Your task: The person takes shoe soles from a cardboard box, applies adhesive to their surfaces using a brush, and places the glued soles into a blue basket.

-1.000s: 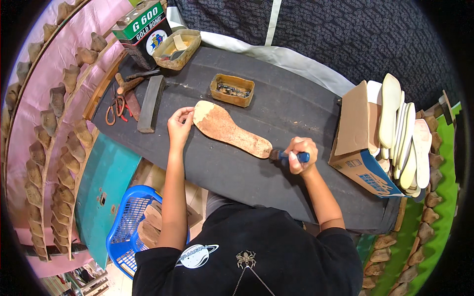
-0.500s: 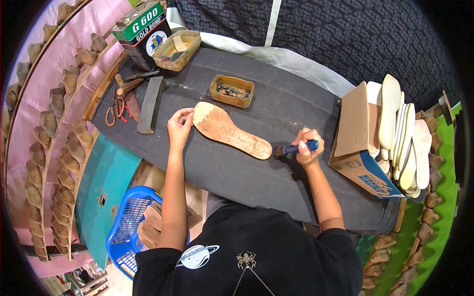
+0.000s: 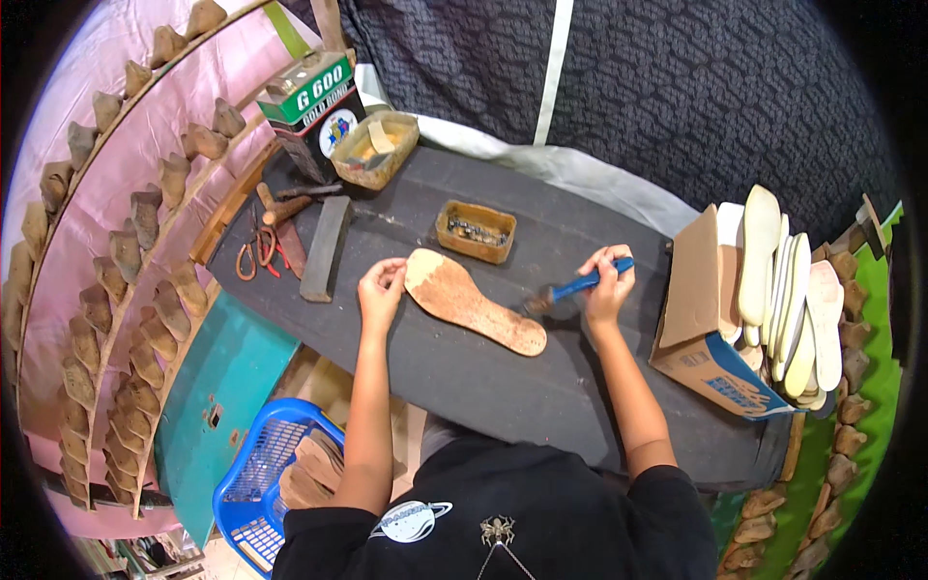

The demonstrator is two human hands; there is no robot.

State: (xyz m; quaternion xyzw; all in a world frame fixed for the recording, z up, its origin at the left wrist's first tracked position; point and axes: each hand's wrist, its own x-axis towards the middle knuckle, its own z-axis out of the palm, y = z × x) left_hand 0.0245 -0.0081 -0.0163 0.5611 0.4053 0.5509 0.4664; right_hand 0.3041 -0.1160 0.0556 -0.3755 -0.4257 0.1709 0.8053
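Note:
On the dark table lies a tan insole (image 3: 464,302), its wide end toward the left and its heel toward the right. Brown speckled colour covers most of it, while the tip of the wide end is paler. My left hand (image 3: 384,288) pinches the edge of that wide end between thumb and fingers. In my right hand (image 3: 607,280) is a paintbrush (image 3: 577,285) with a blue handle, gripped in closed fingers. Its dark bristles point left, beside the upper edge of the insole near the heel; whether they touch it I cannot tell.
A small tray (image 3: 475,248) of metal bits sits beyond the insole. Left are a grey block (image 3: 327,249), scissors (image 3: 257,246), a hammer (image 3: 284,207), a plastic tub (image 3: 401,164) and a tin (image 3: 307,145). A box (image 3: 720,362) of pale soles stands right; a blue basket (image 3: 232,493) is below.
The brush has swung from beyond the heel end to the insole's upper edge, its handle now more in line and visible. My left hand keeps its pinch. The whole view has shifted slightly.

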